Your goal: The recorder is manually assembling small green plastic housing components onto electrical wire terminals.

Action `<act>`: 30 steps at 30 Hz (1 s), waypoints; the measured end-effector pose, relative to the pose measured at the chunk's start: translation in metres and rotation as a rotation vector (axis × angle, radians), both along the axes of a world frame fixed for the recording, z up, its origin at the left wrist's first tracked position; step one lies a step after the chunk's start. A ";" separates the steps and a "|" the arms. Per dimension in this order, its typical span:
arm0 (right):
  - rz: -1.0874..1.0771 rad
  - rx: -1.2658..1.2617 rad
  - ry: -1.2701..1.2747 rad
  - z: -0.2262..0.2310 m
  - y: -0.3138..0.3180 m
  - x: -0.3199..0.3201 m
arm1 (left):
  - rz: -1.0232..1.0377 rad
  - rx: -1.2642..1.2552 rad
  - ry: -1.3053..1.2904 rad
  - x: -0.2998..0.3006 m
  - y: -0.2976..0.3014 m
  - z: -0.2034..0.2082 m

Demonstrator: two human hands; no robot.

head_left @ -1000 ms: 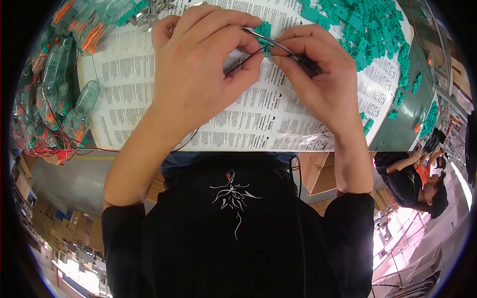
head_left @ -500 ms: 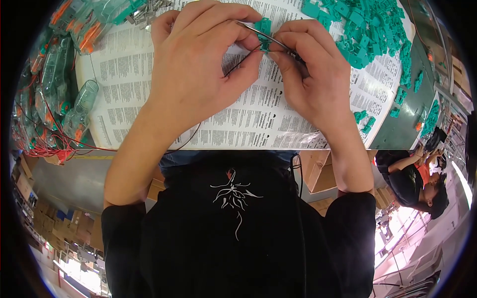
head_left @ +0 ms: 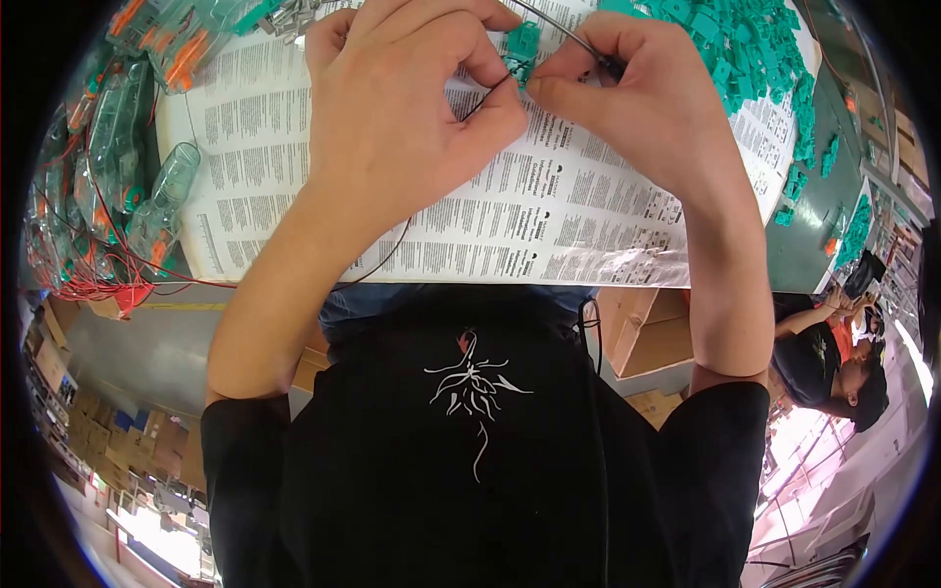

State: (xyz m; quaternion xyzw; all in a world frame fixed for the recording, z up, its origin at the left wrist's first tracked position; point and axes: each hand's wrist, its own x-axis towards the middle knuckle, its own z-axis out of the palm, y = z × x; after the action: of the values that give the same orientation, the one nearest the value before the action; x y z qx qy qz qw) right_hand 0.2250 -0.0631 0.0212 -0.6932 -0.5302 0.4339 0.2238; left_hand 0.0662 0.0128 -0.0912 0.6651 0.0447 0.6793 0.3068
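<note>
My left hand (head_left: pixel 412 108) is closed at the top middle, its thumb and fingertips pinching a small green plastic part (head_left: pixel 523 41) and a thin dark wire (head_left: pixel 477 106). That wire runs back under the palm and comes out below the wrist. Close by on the right, my right hand (head_left: pixel 652 93) grips a slim tool with a metal shaft (head_left: pixel 564 27) and a dark handle end (head_left: pixel 613 67); its exact kind is unclear. The shaft points up and left, away from the green part. Thumb and forefinger of the right hand meet at the part's lower edge, and fingers hide the contact.
Printed paper sheets (head_left: pixel 255 157) cover the table. A heap of green plastic parts (head_left: pixel 745 59) lies at the far right. Clear plastic housings (head_left: pixel 108 147) with orange pieces and red wires (head_left: pixel 108 284) crowd the left. Another person (head_left: pixel 833 363) sits at the right.
My right hand has turned and shifted right, swinging the tool's shaft up and away from the green part. My left hand keeps its pinch, slightly lower and to the right.
</note>
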 end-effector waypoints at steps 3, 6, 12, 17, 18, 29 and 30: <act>-0.031 -0.025 -0.015 0.002 -0.001 -0.001 | 0.036 -0.149 0.360 -0.016 -0.011 0.046; -0.066 -0.098 0.000 0.009 0.004 -0.003 | 0.103 -0.441 1.084 -0.037 -0.021 0.094; -0.041 -0.230 -0.107 0.020 0.016 -0.013 | 0.202 -0.323 1.008 -0.038 -0.021 0.073; -0.055 -0.075 -0.065 0.007 0.002 -0.004 | 0.253 -0.230 0.906 -0.037 -0.020 0.063; -0.075 -0.102 -0.012 0.008 0.003 -0.002 | 0.255 -0.227 0.904 -0.038 -0.020 0.064; -0.029 -0.022 -0.004 0.003 -0.001 -0.003 | -0.032 0.005 -0.076 -0.003 -0.002 0.001; -0.033 -0.023 -0.006 0.003 0.000 -0.004 | -0.031 0.003 -0.075 -0.003 -0.002 0.001</act>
State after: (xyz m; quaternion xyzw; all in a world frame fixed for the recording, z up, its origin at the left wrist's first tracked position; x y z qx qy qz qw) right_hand 0.2213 -0.0635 0.0241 -0.7056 -0.5143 0.4341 0.2217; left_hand 0.0630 0.0111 -0.0904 0.6403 0.0220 0.6991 0.3176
